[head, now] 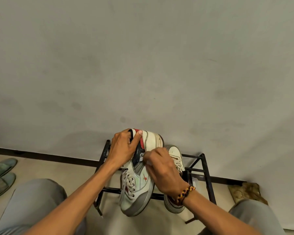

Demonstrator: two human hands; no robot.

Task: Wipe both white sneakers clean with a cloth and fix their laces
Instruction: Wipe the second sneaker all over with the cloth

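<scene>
Our left hand [123,148] grips the heel of the nearer sneaker [137,184], steadying it above the shoe rack [205,168]; our right hand [161,168] pinches a small whitish cloth [141,156] against its side. The other sneaker [174,154] waits at three o'clock.

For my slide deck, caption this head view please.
Left hand grips a white sneaker's heel while right hand wipes its side.

One white sneaker [139,180] with grey toe cap, red and black heel and loose laces [128,182] is held tilted above a black rack; the second sneaker [174,160] is seen just beside it, partly hidden
</scene>
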